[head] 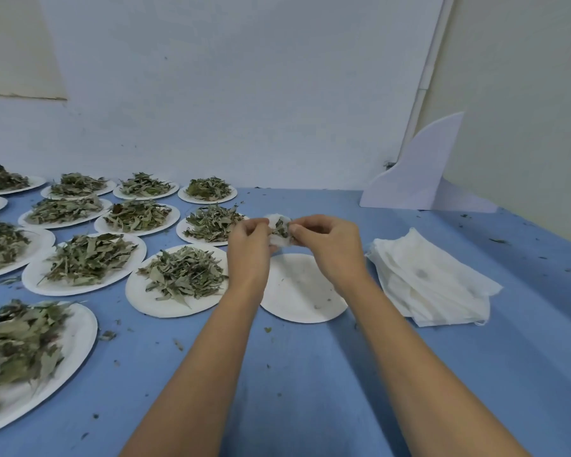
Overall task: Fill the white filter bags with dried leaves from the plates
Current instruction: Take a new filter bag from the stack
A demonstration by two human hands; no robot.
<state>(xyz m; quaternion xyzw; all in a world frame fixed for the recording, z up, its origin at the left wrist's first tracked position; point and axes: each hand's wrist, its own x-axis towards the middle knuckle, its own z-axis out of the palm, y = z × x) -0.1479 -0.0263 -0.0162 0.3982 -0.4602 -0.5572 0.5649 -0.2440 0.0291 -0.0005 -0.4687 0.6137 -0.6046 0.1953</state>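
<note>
While a white filter bag (275, 222) is held up above the table, between the two hands, its mouth is pinched on one side by the left hand (249, 240) and on the other by the right hand (323, 240). The fingers of both hands are curled onto the fabric, and dark leaf pieces are seen inside the opening. Directly below lies a near-bare plate (302, 291), on which only crumbs are seen. A stack of unfilled bags (426, 278) is laid to the right of it. Plates (159, 308) heaped with dried leaves (185, 273) are ranged to the left across the blue table (310, 374).

The bag is judged to be very light, thin and limp. No shape would be kept by it unless the rim were held apart, so hold is best taken at opposite edges of the mouth, with little force. The leaves are judged brittle and almost weightless, and are likely to be crushed or scattered if squeezed, as the fragments strewn over the table suggest. Whether the bag is being opened or drawn closed cannot be told.
</note>
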